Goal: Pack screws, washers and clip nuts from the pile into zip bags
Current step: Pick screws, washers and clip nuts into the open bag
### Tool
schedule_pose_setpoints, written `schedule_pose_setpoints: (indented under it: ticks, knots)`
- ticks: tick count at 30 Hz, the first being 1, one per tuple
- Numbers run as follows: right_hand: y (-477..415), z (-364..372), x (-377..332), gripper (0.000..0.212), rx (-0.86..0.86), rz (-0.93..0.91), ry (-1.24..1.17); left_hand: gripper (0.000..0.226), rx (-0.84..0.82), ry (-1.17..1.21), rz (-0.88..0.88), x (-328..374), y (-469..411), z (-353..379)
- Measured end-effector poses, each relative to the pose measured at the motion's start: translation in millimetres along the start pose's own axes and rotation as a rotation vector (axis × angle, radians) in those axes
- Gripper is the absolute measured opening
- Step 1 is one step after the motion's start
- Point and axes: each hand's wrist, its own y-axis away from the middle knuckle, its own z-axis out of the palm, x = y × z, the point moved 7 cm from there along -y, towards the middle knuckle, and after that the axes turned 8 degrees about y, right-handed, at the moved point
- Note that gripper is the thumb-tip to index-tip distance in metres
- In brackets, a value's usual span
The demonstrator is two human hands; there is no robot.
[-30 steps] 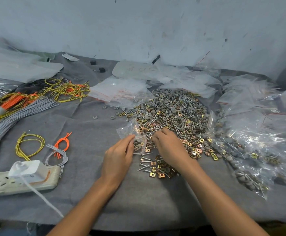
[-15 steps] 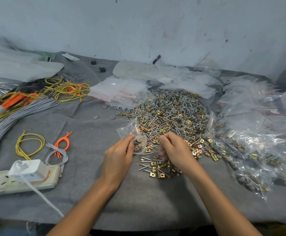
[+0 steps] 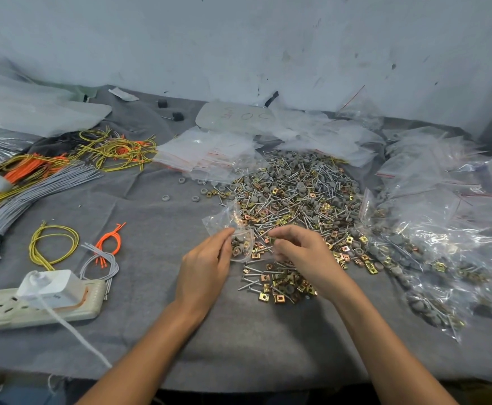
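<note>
Filling step: left hand (image 3: pixel 206 267) pinches zip bag (image 3: pixel 243 244); right hand (image 3: pixel 306 255) pinches clip nut (image 3: pixel 272 240). Next: drop it into the bag mouth.

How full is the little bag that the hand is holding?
Partly full. Gray washers and gold nuts show through the lower part of the bag that the left hand pinches; its top looks empty.

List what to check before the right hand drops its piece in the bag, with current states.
1. The left hand grips the bag: ok.
2. The right hand pinches a clip nut: ok.
3. The bag mouth is open toward the right hand: cannot tell.
4. Some washers are in the bag: ok.
5. The pile lies close to the right hand: ok.
</note>
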Motion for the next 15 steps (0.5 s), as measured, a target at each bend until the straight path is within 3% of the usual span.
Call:
schedule_pose_setpoints:
  ticks: [8, 15]
  knots:
    - [3.5, 7.3, -10.4, 0.007, -0.052, -0.083, 0.227, 0.028, 0.0, -0.005, -0.007, 1.0, 0.0, 0.1]
    - [6.2, 37.0, -33.9, 0.005, 0.027, -0.237, 0.432, 0.026, 0.006, -0.017, -0.016, -2.1, 0.5, 1.3]
